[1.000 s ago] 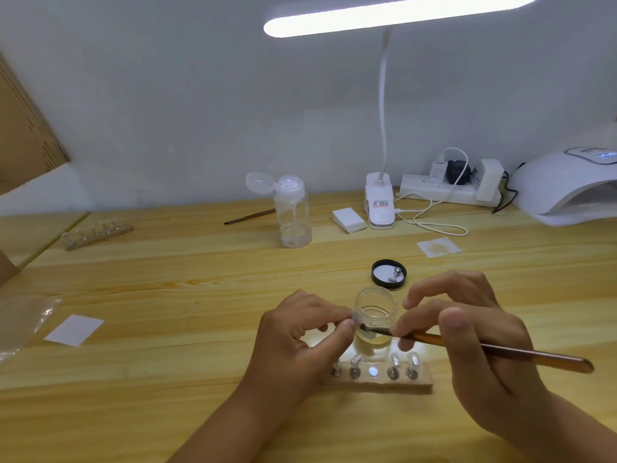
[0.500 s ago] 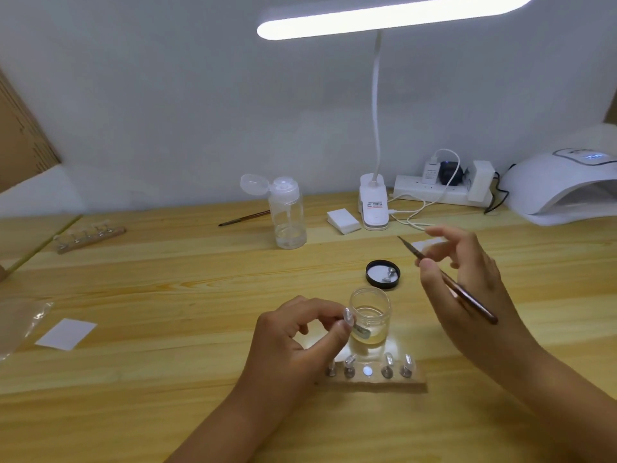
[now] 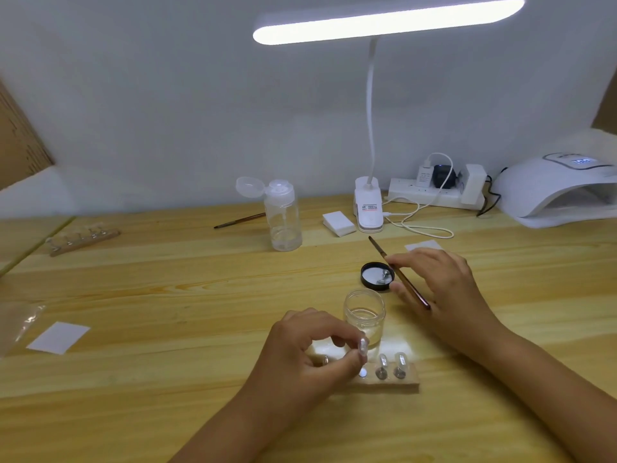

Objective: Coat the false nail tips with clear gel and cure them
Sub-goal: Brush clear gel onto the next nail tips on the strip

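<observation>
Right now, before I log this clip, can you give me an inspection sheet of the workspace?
Surface: wooden table, glare patch by the holder strip.
Job's things: open gel jar; black lid beside it; holder strip with nail tips standing on it; curing lamp far right, display lit.
Clutter: pump bottle, flip cap open; spare brush; second holder; white pad stack; paper square; plastic bag.
Grip: left hand pinches one nail tip over the holder strip; right hand holds the brush, bristles clear of the jar.
Cables: white cable loops on the table below the power strip; black cable beside the curing lamp.
Surroundings: lit desk lamp, white wall, cardboard at left.
</observation>
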